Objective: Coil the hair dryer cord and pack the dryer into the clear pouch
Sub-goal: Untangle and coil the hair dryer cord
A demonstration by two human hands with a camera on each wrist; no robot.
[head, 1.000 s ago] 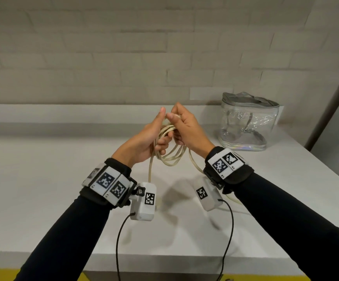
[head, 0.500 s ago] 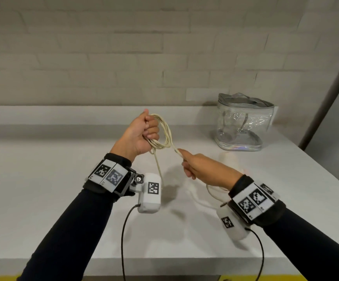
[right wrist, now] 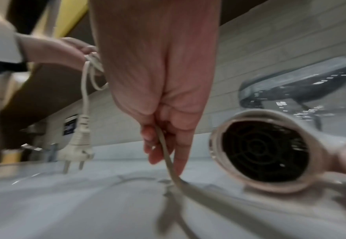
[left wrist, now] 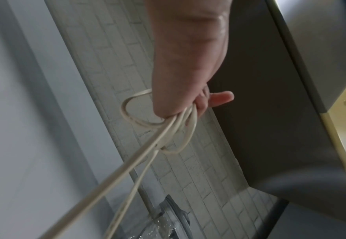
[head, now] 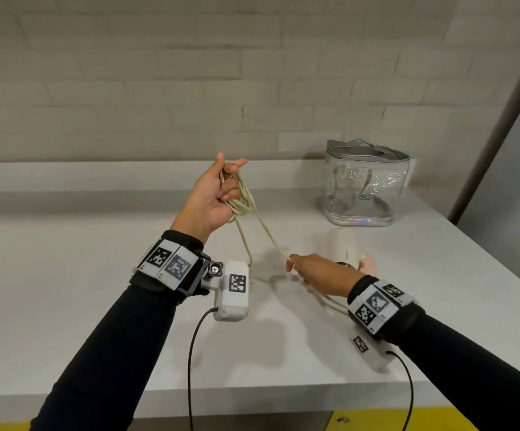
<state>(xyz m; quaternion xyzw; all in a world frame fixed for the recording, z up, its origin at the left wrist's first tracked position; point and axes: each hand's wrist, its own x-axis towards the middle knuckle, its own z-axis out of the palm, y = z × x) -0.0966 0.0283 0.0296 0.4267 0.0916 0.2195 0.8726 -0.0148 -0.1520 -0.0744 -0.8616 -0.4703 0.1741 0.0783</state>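
The left hand [left wrist: 188, 64] grips loops of cord [left wrist: 139, 122].

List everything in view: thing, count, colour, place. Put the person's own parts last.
cord: one, cream, loops in the left hand, one strand down to the right hand
plug: one, cream, hanging below the loops, just above the table
hair dryer: one, cream, lying on the table behind the right hand
clear pouch: one, transparent with grey top, standing at the table's back right
table: one, white, against a brick wall
left hand: raised, grips the loops
right hand: low, pinches the strand
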